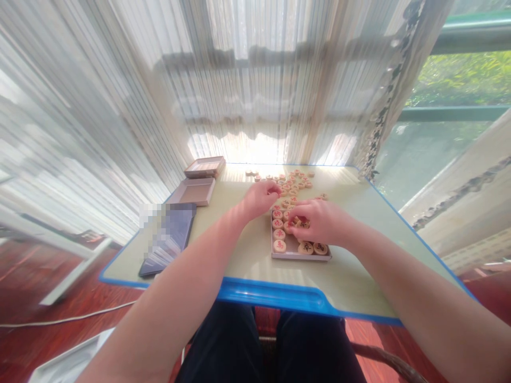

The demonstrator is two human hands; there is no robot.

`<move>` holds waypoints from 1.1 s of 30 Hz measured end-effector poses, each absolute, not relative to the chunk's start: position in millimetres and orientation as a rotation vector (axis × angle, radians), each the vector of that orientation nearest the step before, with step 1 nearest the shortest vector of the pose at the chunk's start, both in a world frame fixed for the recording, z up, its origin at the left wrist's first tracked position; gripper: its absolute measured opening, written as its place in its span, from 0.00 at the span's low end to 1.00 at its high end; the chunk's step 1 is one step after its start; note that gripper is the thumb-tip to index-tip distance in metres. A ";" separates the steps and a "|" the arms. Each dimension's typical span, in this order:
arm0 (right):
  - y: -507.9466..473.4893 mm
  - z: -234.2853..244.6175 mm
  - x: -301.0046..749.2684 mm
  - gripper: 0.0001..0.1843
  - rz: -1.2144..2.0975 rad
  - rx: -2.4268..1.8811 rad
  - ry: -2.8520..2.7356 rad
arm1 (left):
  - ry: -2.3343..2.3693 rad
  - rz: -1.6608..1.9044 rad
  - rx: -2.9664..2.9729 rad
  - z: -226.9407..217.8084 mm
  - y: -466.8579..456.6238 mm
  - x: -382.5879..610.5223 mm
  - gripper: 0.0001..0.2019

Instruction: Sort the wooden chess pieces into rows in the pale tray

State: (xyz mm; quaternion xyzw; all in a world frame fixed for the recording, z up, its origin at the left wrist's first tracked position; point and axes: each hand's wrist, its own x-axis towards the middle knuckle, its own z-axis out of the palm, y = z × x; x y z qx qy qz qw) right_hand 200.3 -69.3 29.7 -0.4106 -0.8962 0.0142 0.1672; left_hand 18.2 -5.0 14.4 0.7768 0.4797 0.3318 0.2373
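Observation:
A shallow box [301, 257] near the front of the table holds round wooden Chinese chess pieces with red and black characters. Red-marked pieces, such as a chess piece [279, 246], line its left side; black-marked ones, such as a chess piece [305, 248], lie at its front right. My right hand [325, 221] reaches over the box, thumb and fingers closed around a red-marked chess piece [289, 228]. My left hand [260, 200] is just beyond the box's far left corner, fingertips pinched together beside the loose pieces; what they hold is hidden.
Several loose chess pieces [293, 186] are scattered toward the far edge of the table [235, 250]. Two open box parts, a shallow tray [195, 192] and another box [205, 166], stand at the far left. A dark tablet-like slab [171, 239] lies at the left, partly blurred out.

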 end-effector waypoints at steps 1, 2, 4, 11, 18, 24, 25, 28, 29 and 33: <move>-68.9 29.6 200.7 0.10 0.040 -1.170 -2.545 | 1.330 0.903 2.146 12.4 -3.1 17.6 0.12; -68.6 29.6 201.0 0.10 0.038 -1.173 -2.541 | 1.349 0.895 2.161 10.6 -1.2 17.0 0.12; -68.2 29.7 201.5 0.11 0.032 -1.177 -2.541 | 1.402 0.862 2.183 7.8 2.3 15.5 0.12; -60.9 29.1 206.7 0.14 0.096 -1.158 -2.486 | 1.588 0.802 2.386 5.6 6.5 8.0 0.14; -18.2 6.0 220.3 0.17 0.002 -1.297 -2.030 | 1.505 0.784 2.473 -5.4 15.9 7.6 0.21; 33.3 2.5 222.6 0.21 0.105 -1.571 -2.145 | 1.584 0.793 2.355 -11.4 24.5 -2.0 0.24; 41.8 4.3 222.3 0.21 0.095 -1.603 -2.163 | 1.580 0.810 2.344 -12.1 25.3 -3.1 0.24; 65.6 8.5 220.2 0.25 0.087 -1.638 -2.269 | 1.557 0.881 2.325 -13.7 26.3 -4.4 0.25; 72.9 8.7 219.3 0.26 0.105 -1.640 -2.302 | 1.549 0.902 2.322 -13.7 26.3 -4.4 0.25; 98.4 3.2 218.1 0.27 0.198 -1.637 -2.346 | 1.531 0.959 2.330 -11.5 25.5 -2.9 0.22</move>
